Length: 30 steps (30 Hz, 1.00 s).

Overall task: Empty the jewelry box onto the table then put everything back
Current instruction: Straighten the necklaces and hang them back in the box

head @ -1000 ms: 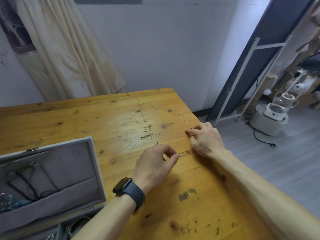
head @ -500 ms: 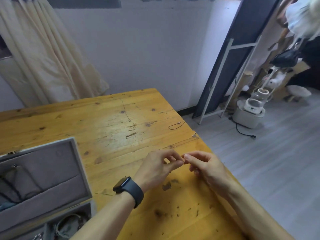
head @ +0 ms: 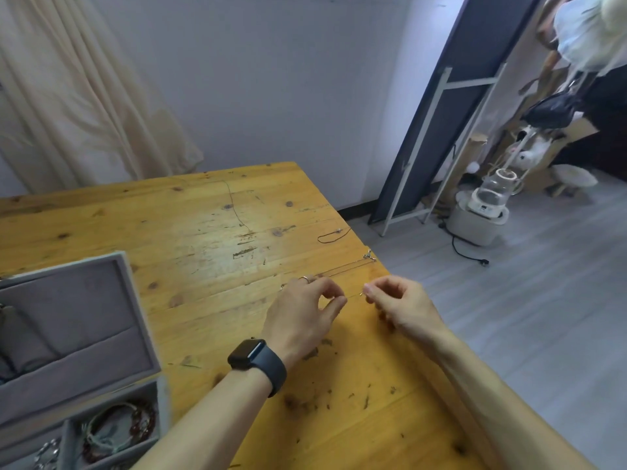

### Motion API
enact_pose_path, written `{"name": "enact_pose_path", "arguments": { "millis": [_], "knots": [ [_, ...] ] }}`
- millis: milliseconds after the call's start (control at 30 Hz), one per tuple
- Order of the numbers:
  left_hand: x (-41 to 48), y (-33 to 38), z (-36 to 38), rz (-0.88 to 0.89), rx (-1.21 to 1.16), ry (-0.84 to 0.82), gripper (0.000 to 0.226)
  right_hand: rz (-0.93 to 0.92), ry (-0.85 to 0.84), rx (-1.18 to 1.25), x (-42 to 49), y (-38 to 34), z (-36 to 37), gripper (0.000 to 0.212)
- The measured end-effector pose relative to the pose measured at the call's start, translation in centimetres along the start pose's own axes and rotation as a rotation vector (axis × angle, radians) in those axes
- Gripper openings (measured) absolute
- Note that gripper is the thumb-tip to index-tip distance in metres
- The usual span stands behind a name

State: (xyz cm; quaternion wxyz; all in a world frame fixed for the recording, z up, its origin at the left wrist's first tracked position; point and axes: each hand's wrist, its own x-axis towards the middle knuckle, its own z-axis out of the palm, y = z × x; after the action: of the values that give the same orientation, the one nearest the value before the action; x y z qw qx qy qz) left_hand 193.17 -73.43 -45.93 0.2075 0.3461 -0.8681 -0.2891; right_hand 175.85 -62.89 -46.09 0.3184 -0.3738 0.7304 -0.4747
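Note:
The grey jewelry box [head: 139, 320] stands open at the left of the wooden table [head: 210, 239], with beaded bracelets [head: 118, 425] in its front compartment. My left hand [head: 305, 313], a dark watch on its wrist, and my right hand [head: 397, 307] hover close together over the table's right side. Each pinches one end of a very thin chain [head: 354, 295] stretched between thumb and forefinger. A fine necklace with a small pendant [head: 369, 256] lies just beyond the hands. A small ring [head: 304, 279] shows by my left knuckles. Farther back lies a dark cord necklace [head: 330, 236].
The table's right edge runs just beside my right hand, with grey floor beyond. A white appliance [head: 478, 215] with a trailing cable, a leaning dark panel [head: 441, 123] and a person [head: 590, 35] stand at the far right. A curtain [head: 84, 96] hangs behind the table.
Both hands came back from the far right edge toward me and met. They now sit slightly apart with the thin chain drawn between them. The view has turned right.

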Motion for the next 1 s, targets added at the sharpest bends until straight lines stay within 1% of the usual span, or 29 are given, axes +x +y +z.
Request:
{"name": "enact_pose_path", "arguments": {
  "millis": [67, 100, 133, 200, 300, 400, 533, 667, 800, 900, 1000],
  "knots": [
    [-0.2, -0.4, 0.6, 0.058, 0.192, 0.071, 0.019, -0.010, 0.151, -0.222, 1.7, 0.4, -0.5, 0.018],
    [-0.4, -0.6, 0.9, 0.074, 0.244, 0.069, 0.026, 0.010, 0.190, -0.329, 2.6, 0.6, -0.6, 0.016],
    [-0.5, -0.8, 1.2, 0.078, 0.280, 0.055, 0.033, 0.038, 0.199, -0.406, 3.3, 0.8, -0.7, 0.015],
    [-0.9, -1.2, 2.0, 0.074, 0.347, 0.022, 0.045, 0.089, 0.192, -0.459, 4.5, 1.2, -0.7, 0.014],
    [-1.2, -1.6, 2.7, 0.040, 0.393, -0.014, 0.055, 0.045, 0.221, -0.439, 5.3, 2.2, -0.5, 0.011],
    [-1.0, -1.9, 2.8, 0.010, 0.401, -0.051, 0.058, -0.036, 0.302, -0.421, 5.4, 2.9, -0.4, 0.013],
    [-1.1, -1.9, 2.8, 0.000, 0.385, -0.082, 0.055, -0.080, 0.338, -0.424, 5.4, 3.5, -0.4, 0.012],
    [-1.2, -1.8, 2.7, -0.001, 0.378, -0.077, 0.053, -0.099, 0.368, -0.422, 5.4, 3.9, -0.4, 0.017],
    [-1.4, -1.4, 2.5, -0.001, 0.391, -0.058, 0.050, -0.101, 0.380, -0.389, 5.1, 4.0, -0.4, 0.014],
    [-2.0, -1.2, 2.0, -0.009, 0.411, -0.060, 0.046, -0.101, 0.391, -0.350, 4.2, 3.3, -0.4, 0.012],
    [-3.7, -1.1, 0.9, -0.003, 0.431, -0.084, 0.045, -0.145, 0.452, -0.327, 1.9, 1.7, -0.4, 0.012]
  ]
}}
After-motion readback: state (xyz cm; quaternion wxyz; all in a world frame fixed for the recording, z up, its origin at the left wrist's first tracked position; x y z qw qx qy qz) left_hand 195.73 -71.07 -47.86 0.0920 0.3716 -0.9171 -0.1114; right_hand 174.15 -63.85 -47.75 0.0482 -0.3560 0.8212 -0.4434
